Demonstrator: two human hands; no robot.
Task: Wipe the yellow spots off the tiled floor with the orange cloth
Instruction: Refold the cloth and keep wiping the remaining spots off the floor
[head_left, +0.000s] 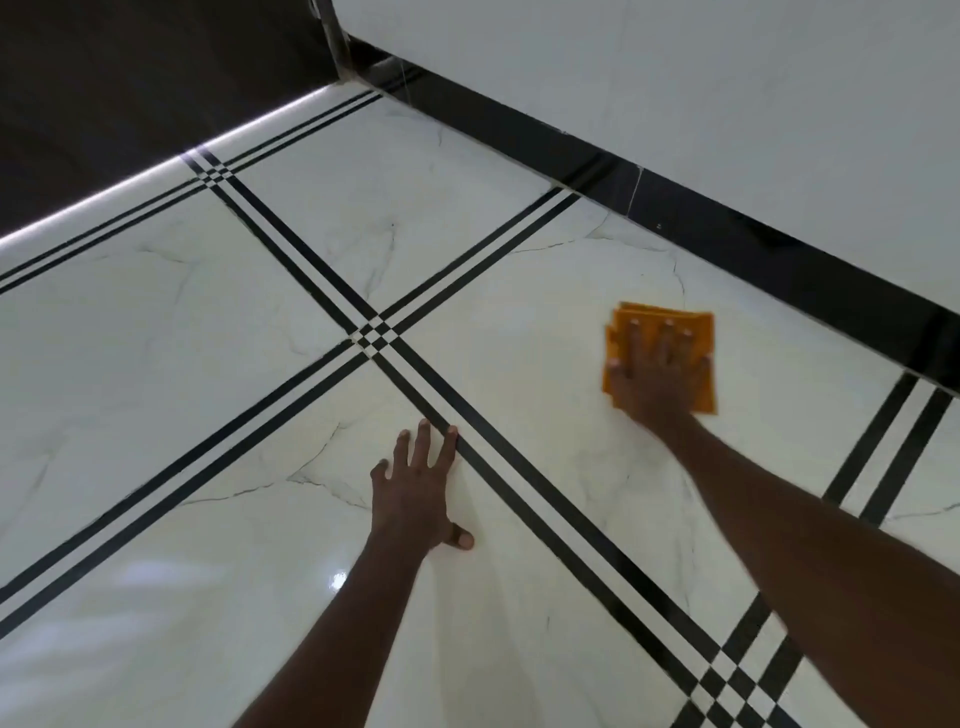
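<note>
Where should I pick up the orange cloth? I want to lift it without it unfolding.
Probably the near-left edge of the orange cloth, coming in from the left. It lies flat and folded, and its layers show stacked along that side, so pinching there should catch them all. The right hand lies flat over its middle, fingers spread.

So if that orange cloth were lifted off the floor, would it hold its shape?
Probably not. The orange cloth lies in loose folded layers under the flat right hand, so it would likely droop. It probably slides easily on the glossy tiled floor.
</note>
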